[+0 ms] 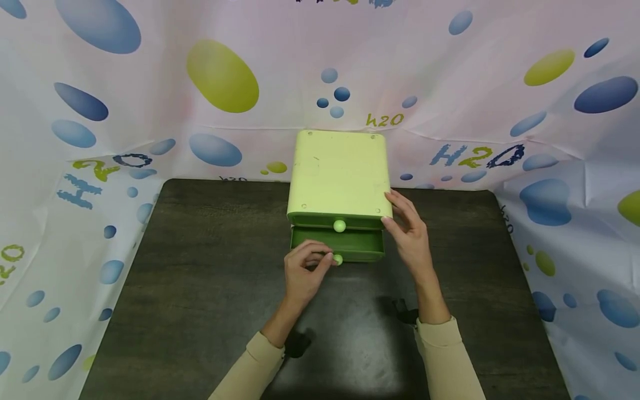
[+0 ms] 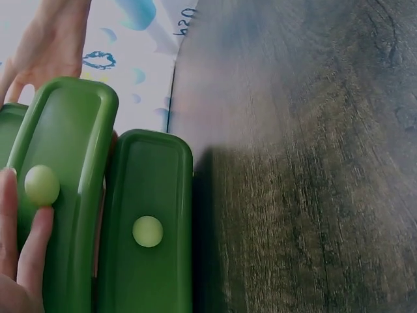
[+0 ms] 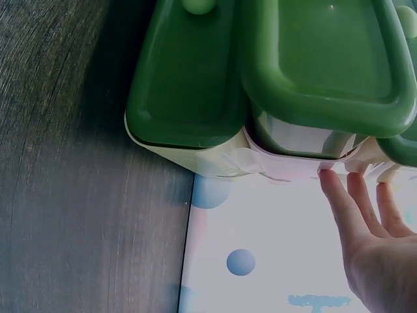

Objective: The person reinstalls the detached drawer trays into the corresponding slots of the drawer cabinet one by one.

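A light green drawer cabinet (image 1: pixel 340 172) stands on the dark table, with green drawer fronts. Its middle drawer (image 2: pixel 71 143) is pulled out, and the inside that shows in the head view is bare green. My left hand (image 1: pixel 304 272) pinches the round knob (image 1: pixel 338 259) of that drawer with thumb and fingers. On the cabinet's right side, my right hand (image 1: pixel 412 239) rests its fingertips (image 3: pixel 332 182), fingers fairly straight, with the thumb near the front edge. The bottom drawer (image 2: pixel 153 169) is closed, and so is the top one with its knob (image 1: pixel 339 226).
The dark wood-grain table (image 1: pixel 200 289) extends to both sides of the cabinet. Behind it and at the sides hangs a pale curtain (image 1: pixel 280 55) with blue and green spots and H2O lettering. The cabinet's back stands close to this curtain.
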Action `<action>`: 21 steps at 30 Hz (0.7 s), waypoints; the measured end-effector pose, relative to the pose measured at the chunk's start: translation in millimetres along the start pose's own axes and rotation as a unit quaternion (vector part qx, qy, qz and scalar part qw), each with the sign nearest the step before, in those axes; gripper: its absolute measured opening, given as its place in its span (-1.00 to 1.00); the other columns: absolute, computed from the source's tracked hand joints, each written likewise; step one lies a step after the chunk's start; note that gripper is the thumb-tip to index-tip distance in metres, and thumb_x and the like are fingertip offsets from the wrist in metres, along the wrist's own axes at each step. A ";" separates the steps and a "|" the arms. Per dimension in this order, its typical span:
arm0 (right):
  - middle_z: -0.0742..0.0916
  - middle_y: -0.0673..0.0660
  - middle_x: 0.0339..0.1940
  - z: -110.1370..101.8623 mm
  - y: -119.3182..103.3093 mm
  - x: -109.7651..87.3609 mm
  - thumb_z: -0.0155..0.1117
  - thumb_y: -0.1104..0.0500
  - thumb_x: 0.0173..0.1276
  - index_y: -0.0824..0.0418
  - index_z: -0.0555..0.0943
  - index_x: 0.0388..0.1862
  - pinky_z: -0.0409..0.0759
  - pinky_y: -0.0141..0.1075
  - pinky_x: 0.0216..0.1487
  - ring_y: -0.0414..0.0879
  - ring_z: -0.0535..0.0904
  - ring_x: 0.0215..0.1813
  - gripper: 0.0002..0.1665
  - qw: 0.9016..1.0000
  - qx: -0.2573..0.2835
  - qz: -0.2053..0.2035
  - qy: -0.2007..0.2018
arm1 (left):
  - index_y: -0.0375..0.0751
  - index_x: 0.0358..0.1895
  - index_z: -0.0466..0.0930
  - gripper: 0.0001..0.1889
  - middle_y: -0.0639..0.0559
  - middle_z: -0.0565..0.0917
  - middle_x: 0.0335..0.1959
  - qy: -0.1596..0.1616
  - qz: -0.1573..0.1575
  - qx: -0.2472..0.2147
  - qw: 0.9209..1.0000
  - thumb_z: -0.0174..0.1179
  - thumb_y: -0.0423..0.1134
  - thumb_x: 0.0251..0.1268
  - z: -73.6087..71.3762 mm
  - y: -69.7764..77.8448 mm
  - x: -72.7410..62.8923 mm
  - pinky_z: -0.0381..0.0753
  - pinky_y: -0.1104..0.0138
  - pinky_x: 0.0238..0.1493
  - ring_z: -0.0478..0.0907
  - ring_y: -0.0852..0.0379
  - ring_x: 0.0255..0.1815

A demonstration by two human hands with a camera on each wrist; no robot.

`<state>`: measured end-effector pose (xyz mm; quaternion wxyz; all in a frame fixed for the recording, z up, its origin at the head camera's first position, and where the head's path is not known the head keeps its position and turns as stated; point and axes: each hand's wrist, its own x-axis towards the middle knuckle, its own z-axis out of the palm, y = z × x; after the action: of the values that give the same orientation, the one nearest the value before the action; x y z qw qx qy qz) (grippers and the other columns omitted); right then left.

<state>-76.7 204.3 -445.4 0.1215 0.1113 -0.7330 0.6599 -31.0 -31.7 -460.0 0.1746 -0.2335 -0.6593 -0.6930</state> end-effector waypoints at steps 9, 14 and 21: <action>0.40 0.17 0.48 0.5 0.0 -0.1 0.15 0.46 0.45 0.30 0.43 0.43 0.58 -0.41 0.11 0.20 0.43 0.33 -0.42 1.000 0.007 0.002 0.001 | -0.53 -0.28 0.70 -0.84 -0.34 0.69 -0.33 -0.008 0.013 -0.007 1.000 0.11 -0.65 0.28 -4.5 -19.4 -3.8 0.50 0.42 -0.57 0.64 -0.06 -0.42; 0.41 0.15 0.47 0.4 0.7 0.2 0.15 0.45 0.45 0.29 0.44 0.43 0.58 -0.41 0.12 0.21 0.42 0.33 -0.43 1.000 0.007 0.004 0.002 | -0.53 -0.22 0.72 -0.82 -0.36 0.73 -0.25 -0.016 0.006 -0.027 0.999 0.10 -0.63 0.34 -7.7 -32.6 -9.4 0.59 0.38 -0.47 0.71 -0.13 -0.25; 0.40 0.15 0.48 -0.3 -0.2 -0.1 0.17 0.44 0.44 0.28 0.44 0.43 0.58 -0.42 0.12 0.16 0.43 0.34 -0.42 1.000 0.009 0.006 0.001 | -0.59 -0.09 0.66 -0.79 -0.43 0.71 -0.17 0.007 -0.094 -0.061 0.994 0.02 -0.61 0.42 -16.1 -30.2 -17.6 0.68 0.04 -0.05 0.70 -0.26 -0.13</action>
<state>-76.5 204.6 -445.2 0.1177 0.1072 -0.7276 0.6673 -34.5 -46.8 -495.2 0.0988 -0.1764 -0.6338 -0.7466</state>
